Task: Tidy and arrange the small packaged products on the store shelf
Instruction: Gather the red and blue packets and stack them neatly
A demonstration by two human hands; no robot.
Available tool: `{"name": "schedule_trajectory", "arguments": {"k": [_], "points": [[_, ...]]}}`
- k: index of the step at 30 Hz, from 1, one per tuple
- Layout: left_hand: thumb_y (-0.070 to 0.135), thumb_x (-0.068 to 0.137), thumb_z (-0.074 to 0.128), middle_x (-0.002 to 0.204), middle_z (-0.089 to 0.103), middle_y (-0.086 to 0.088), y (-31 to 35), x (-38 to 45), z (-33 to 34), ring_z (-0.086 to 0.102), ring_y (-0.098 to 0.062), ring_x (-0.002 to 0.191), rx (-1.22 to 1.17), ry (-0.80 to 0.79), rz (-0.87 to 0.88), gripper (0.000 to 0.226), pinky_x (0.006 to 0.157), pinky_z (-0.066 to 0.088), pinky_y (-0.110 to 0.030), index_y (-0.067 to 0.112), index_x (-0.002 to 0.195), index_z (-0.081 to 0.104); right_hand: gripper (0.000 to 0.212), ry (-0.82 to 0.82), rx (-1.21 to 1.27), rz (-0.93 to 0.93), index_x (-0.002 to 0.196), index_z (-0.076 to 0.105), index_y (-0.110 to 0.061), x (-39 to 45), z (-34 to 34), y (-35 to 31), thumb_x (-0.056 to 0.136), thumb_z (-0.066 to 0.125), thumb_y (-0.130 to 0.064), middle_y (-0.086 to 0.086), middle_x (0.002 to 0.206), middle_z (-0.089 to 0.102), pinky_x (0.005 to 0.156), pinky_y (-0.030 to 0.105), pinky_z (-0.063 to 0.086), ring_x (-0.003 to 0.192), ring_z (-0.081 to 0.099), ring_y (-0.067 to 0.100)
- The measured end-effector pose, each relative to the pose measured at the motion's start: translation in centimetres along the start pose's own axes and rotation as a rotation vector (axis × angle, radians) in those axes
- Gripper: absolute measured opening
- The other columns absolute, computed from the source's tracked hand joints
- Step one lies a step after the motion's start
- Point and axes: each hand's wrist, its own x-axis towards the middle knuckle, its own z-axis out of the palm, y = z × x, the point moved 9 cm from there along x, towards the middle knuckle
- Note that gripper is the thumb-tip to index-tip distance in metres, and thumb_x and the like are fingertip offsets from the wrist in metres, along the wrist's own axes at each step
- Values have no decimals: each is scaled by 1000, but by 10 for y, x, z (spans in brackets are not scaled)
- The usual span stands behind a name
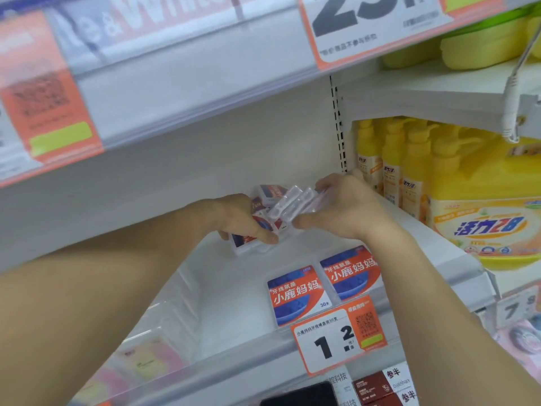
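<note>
Bare forearms enter from lower left and lower right of the frame, meeting near centre.
Left hand (240, 221): fingers curled round several small packaged boxes (248, 238), red, blue and white, held low against the white shelf (234, 288).
Right hand (342, 212): grips a bundle of clear plastic cases (295, 200) from the right side, thumb beneath; bundle tilted, touching the boxes in the left hand.
Front of shelf, lower centre-right: two floss-pick boxes (298, 294), side by side, labels facing up, just behind the price tag (336, 338) marked 1.2.
Right of frame: yellow pump bottles (389, 165) in a row; large yellow detergent jug (486, 206) beside them.
Top of frame: upper shelf edge with orange-bordered price card (366, 24), blurred.
Lower left: pale packages behind a clear shelf front, too blurred to tell.
</note>
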Motion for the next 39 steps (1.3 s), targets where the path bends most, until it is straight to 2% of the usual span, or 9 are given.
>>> {"name": "schedule_trajectory", "arguments": {"k": [7, 10, 13, 16, 21, 27, 32, 35, 39], "points": [[75, 70, 61, 90, 63, 2, -9, -38, -10, 61, -17, 84, 41, -62, -34, 51, 60, 52, -26, 25, 82, 58, 81, 129, 46, -27, 138, 52, -14, -5, -9, -16, 69, 86, -39, 3, 139, 40, 84, 19, 32, 104, 47, 14], [79, 66, 59, 94, 64, 3, 0, -54, 3, 63, -16, 88, -18, -106, 32, 58, 64, 55, -27, 26, 88, 63, 76, 120, -11, -8, 139, 52, -14, -5, -11, -10, 73, 82, -36, 4, 142, 45, 85, 21, 34, 119, 53, 22], [72, 68, 66, 102, 63, 9, 19, -63, 17, 64, -12, 91, -5, -117, 126, 59, 74, 60, -29, 28, 108, 60, 59, 81, -64, 87, 122, 62, -16, -6, -12, 7, 70, 81, -35, 7, 132, 56, 71, 22, 44, 100, 61, 23], [63, 71, 70, 111, 61, 10, 33, -65, 15, 65, -15, 96, 34, -43, 175, 60, 77, 60, -29, 30, 118, 53, 40, -31, -104, 187, 115, 62, -13, -13, -13, 21, 80, 75, -29, 5, 107, 60, 52, 23, 39, 81, 54, 20], [53, 74, 73, 109, 58, 12, 36, -61, 17, 63, -14, 92, -15, -22, 223, 59, 71, 58, -23, 28, 124, 52, 48, -109, -156, 242, 119, 61, -12, -21, -24, 25, 80, 77, -35, 5, 103, 58, 54, 24, 43, 73, 52, 15], [39, 74, 79, 129, 54, 16, 44, -68, 18, 54, -9, 115, -94, -113, 347, 66, 87, 52, -23, 36, 134, 51, 48, -165, -123, 291, 88, 52, -25, -25, -25, 24, 63, 89, -43, -8, 77, 55, 49, 25, 46, 63, 55, 11], [15, 84, 72, 138, 47, 15, 53, -75, 32, 47, -11, 125, -56, -243, 367, 63, 99, 51, -35, 47, 133, 48, 42, -227, -175, 262, 70, 46, -31, -28, -19, 19, 70, 84, -47, -9, 69, 54, 50, 24, 43, 62, 55, 10], [38, 87, 65, 138, 49, 14, 51, -74, 29, 51, -11, 122, -91, -196, 296, 54, 102, 47, -33, 42, 137, 44, 42, -254, -172, 261, 68, 43, -31, -31, -17, 15, 74, 81, -46, -11, 68, 52, 53, 24, 44, 61, 52, 8], [69, 75, 61, 125, 60, 13, 42, -71, 22, 59, -10, 108, 113, -56, 266, 68, 92, 52, -27, 29, 130, 53, 37, -269, -202, 252, 81, 49, -27, -31, -14, 14, 76, 79, -47, -7, 79, 56, 75, 32, 56, 75, 61, 14]]}}
